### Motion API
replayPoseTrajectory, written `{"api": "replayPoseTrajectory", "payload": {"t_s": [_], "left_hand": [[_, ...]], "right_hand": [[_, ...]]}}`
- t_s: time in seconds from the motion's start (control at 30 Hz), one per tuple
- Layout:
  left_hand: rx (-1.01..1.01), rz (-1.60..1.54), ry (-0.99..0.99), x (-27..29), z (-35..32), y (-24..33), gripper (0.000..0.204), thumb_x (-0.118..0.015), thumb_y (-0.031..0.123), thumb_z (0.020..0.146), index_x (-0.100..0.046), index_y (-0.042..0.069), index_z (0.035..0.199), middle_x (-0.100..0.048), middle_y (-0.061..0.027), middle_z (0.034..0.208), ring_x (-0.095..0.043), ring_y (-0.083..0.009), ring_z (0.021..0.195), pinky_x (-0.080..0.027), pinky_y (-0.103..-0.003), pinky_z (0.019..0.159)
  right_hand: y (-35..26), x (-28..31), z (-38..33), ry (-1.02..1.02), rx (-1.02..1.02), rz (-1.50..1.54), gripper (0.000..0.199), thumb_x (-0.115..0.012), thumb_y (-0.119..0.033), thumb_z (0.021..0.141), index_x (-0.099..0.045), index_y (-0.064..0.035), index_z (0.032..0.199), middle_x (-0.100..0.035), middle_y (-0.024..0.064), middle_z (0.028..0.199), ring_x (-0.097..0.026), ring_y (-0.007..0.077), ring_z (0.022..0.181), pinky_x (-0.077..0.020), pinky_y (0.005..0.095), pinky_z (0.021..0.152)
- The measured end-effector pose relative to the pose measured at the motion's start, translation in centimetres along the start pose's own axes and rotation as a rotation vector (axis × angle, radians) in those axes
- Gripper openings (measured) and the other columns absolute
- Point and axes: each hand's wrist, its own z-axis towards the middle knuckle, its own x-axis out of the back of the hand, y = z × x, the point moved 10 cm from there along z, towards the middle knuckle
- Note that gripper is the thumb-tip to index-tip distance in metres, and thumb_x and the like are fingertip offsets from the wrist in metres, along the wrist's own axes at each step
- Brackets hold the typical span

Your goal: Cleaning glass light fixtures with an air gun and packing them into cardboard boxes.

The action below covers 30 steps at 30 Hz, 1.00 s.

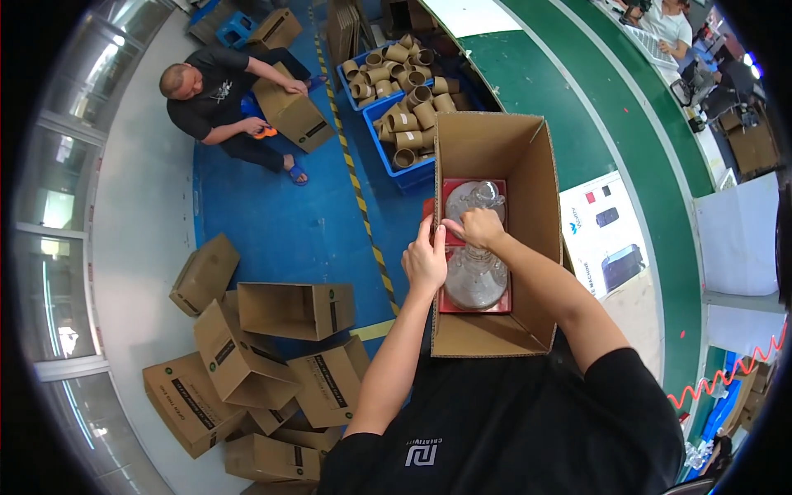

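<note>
An open cardboard box (536, 186) stands in front of me with its mouth facing up. Inside it, two clear glass vessels with wide round bases rest on red pieces: a nearer glass vessel (477, 287) and a farther glass vessel (487, 196). My right hand (480, 229) reaches over the right wall, its fingers curled at the top of the nearer vessel's neck, which they cover. On the left wall's edge, my left hand (425, 262) grips the box, fingers upward along the cardboard and thumb near the inside.
Blue crates (389, 157) full of brown cardboard tubes stand beyond the box on the left. Several cardboard boxes (285, 309) lie heaped on the blue floor at lower left. A seated co-worker (219, 95) handles another carton. A green bench (544, 91) with a printed white sheet (606, 223) runs along the right.
</note>
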Motion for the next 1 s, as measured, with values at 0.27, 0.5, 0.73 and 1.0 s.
{"api": "replayPoseTrajectory", "payload": {"t_s": [0.27, 0.5, 0.73, 1.0], "left_hand": [[-0.001, 0.002, 0.010, 0.2, -1.3, -0.1, 0.040, -0.050, 0.035, 0.095, -0.057, 0.008, 0.124, -0.070, -0.0159, 0.091, -0.067, -0.0331, 0.086, -0.050, -0.040, 0.074], [-0.004, -0.002, -0.008, 0.5, -0.9, 0.3, 0.040, -0.050, 0.034, 0.095, -0.057, 0.008, 0.124, -0.069, -0.0176, 0.095, -0.067, -0.0349, 0.088, -0.050, -0.040, 0.073], [0.036, -0.040, -0.007, 0.8, -0.8, -0.6, 0.041, -0.051, 0.036, 0.094, -0.057, 0.008, 0.123, -0.069, -0.0193, 0.091, -0.066, -0.0364, 0.085, -0.051, -0.042, 0.071], [-0.035, -0.085, 0.036, 0.4, -1.4, -2.7, 0.043, -0.052, 0.042, 0.093, -0.059, 0.008, 0.119, -0.066, -0.0231, 0.100, -0.065, -0.0375, 0.091, -0.051, -0.045, 0.075]], "right_hand": [[-2.3, -2.9, -5.5, 0.032, 0.084, -0.025, 0.054, -0.048, -0.053, 0.090, -0.069, -0.0033, 0.079, -0.068, 0.0176, 0.084, -0.065, 0.0338, 0.086, -0.0508, 0.0459, 0.076], [-6.5, -2.7, -9.6, 0.133, 0.217, 0.007, 0.034, -0.052, -0.035, 0.090, -0.066, -0.0062, 0.078, -0.065, 0.0118, 0.084, -0.061, 0.0266, 0.088, -0.0457, 0.0430, 0.080], [-6.2, -5.8, -16.0, 0.163, 0.409, 0.163, 0.019, -0.060, -0.020, 0.082, -0.061, -0.0066, 0.069, -0.062, 0.0112, 0.077, -0.059, 0.0286, 0.073, -0.0471, 0.0400, 0.064], [-3.6, -7.4, -10.3, -0.076, 0.167, 0.088, 0.024, -0.058, -0.025, 0.085, -0.064, -0.0029, 0.075, -0.065, 0.0186, 0.081, -0.064, 0.0355, 0.075, -0.0496, 0.0472, 0.066]]}}
